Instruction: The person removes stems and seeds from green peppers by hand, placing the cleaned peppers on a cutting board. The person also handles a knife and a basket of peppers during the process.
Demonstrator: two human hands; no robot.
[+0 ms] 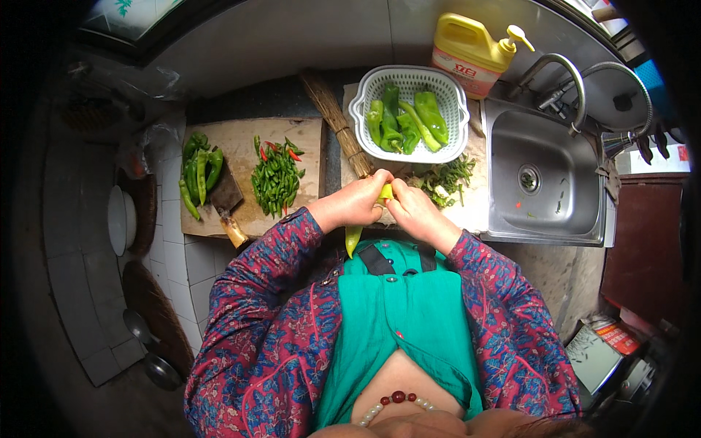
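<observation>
A light green long pepper point(354, 238) is in my left hand point(356, 201), its pointed end hanging below the fingers. My right hand point(420, 211) pinches the pepper's top end, and the thumbs of both hands meet there. My fingers hide much of the pepper's middle. Just past my right hand lies a pile of green trimmings point(459, 174) with pale bits in it. Beyond my hands a white plastic colander basket point(355, 107) holds several large green peppers point(431, 116).
On the left, a wooden cutting board point(312, 142) bears whole green peppers point(200, 167), chopped green and red chillies point(276, 183) and a cleaver point(225, 191). A bundled-twig brush point(339, 126) lies between board and basket. Rightward are a yellow pump jug point(465, 52), a steel sink point(569, 213) and a faucet point(575, 87).
</observation>
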